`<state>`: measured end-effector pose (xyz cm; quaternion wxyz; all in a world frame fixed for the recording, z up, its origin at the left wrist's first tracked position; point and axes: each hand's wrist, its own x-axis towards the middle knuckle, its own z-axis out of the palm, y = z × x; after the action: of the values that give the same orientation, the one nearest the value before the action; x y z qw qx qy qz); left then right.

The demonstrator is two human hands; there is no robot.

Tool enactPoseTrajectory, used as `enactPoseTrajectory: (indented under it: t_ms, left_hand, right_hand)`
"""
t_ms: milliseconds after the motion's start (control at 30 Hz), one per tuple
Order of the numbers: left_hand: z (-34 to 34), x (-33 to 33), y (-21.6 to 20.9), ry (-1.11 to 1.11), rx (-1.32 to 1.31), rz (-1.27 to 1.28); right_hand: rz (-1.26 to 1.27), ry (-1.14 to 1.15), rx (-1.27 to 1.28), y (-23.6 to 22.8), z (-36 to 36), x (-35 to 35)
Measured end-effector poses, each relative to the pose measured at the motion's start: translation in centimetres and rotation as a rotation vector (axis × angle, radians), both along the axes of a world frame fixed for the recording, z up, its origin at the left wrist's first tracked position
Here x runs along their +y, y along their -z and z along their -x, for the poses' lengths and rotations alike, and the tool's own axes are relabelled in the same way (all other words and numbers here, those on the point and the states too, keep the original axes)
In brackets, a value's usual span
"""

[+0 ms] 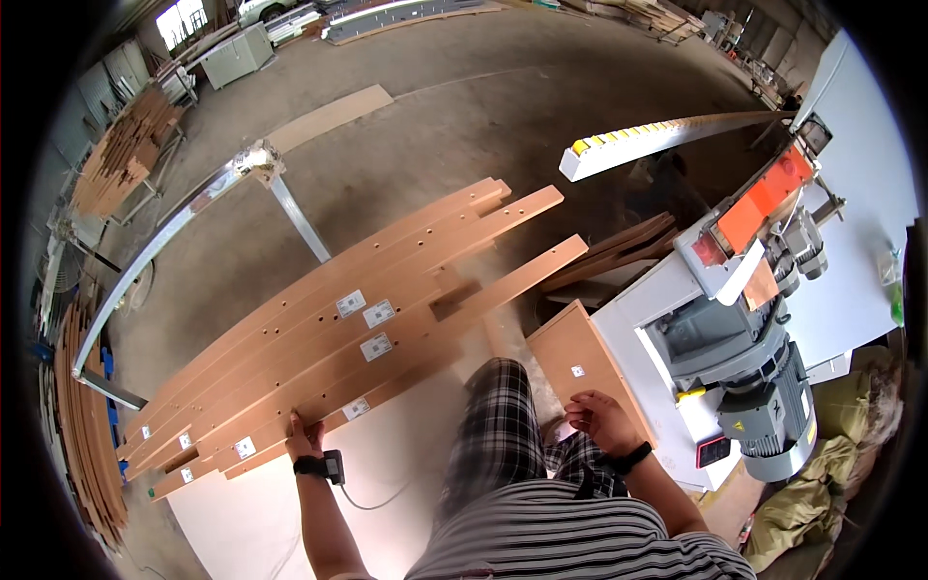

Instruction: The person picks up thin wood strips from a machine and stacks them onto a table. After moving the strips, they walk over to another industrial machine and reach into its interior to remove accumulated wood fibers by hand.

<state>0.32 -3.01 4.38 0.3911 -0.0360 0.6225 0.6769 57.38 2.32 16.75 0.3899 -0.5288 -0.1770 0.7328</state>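
Observation:
Long brown wooden boards (290, 333) lie side by side in a slanting stack, with drilled holes and white labels on several of them. My left hand (304, 440) is at the near edge of the stack, its fingers closed on the edge of a wooden board (329, 411); part of its grip is hidden. To the right, my right hand (601, 422) hovers over the floor beside a brown panel (578, 362) with a small label. Its fingers are loosely bent and apart, and I see nothing in them.
A white sheet (261, 522) lies under the stack. On the right stands a machine with a grey motor (764, 416) and an orange guard (764, 198). A roller rail (667, 142) extends beyond it. A metal frame (145, 256) curves along the left, near more stacked boards (87, 416).

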Motion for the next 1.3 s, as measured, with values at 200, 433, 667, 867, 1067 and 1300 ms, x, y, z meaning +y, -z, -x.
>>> enactPoseTrajectory:
  t_ms: [200, 433, 667, 867, 1067, 1300]
  left_hand:
    - [1.2, 0.3, 2.0, -0.023, -0.007, -0.114]
    - [5.7, -0.7, 3.0, -0.256, 0.031, 0.002]
    - [7.1, -1.5, 7.6, 0.166, -0.020, -0.072]
    - [4.1, 3.3, 8.4, 0.098, -0.013, -0.027]
    - [3.3, 3.3, 8.7, 0.271, -0.004, -0.202]
    - [5.6, 1.4, 7.0, 0.095, 0.013, 0.207]
  right_hand:
    - [-0.049, 0.053, 0.064, -0.7, -1.9, -1.4]
    - [-0.103, 0.179, 0.049, -1.5, -4.6, -3.9]
    - [-0.087, 0.216, 0.046, -0.3, -6.0, -4.3]
    - [-0.138, 0.269, 0.009, -1.7, -5.5, -4.2]
    - [-0.118, 0.214, -0.011, 0.3, -5.8, -3.5]
    - [-0.292, 0.187, -0.130, -0.1, -8.5, 0.1]
